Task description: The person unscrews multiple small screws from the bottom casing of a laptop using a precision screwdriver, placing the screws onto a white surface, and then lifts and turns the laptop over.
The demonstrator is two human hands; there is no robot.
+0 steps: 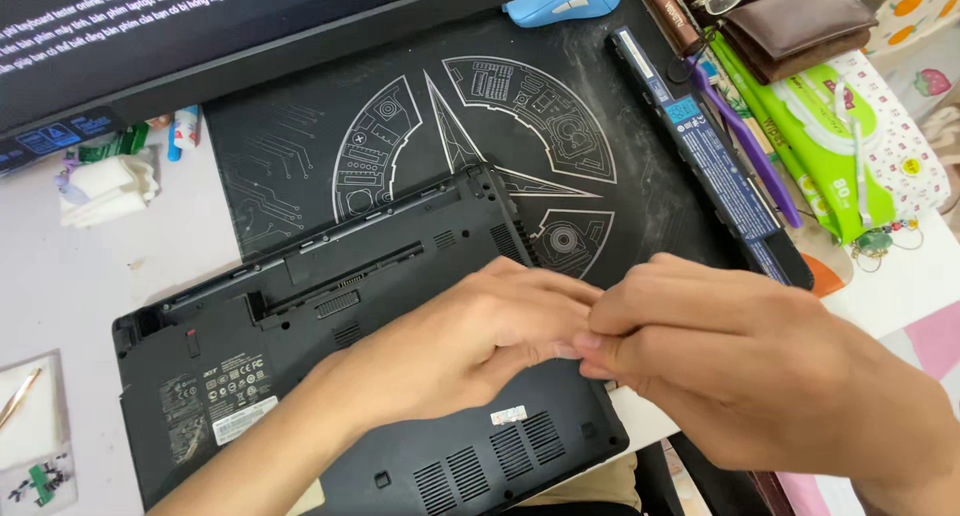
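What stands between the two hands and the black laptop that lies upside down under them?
Nothing visible does. The left hand and the right hand meet fingertip to fingertip directly over the laptop; whether they pinch something small is hidden.

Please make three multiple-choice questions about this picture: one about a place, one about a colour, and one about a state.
1. Where does the long battery pack lie?
A. right of the laptop
B. on the laptop
C. under the monitor

2. What colour is the computer mouse?
A. red
B. blue
C. black

3. How does the laptop lie?
A. open, screen up
B. standing on edge
C. closed, underside up

Answers: 1 A, it lies on the mat's right edge. 2 B, its shell is light blue. 3 C, vents and labels face up, under the left hand and right hand.
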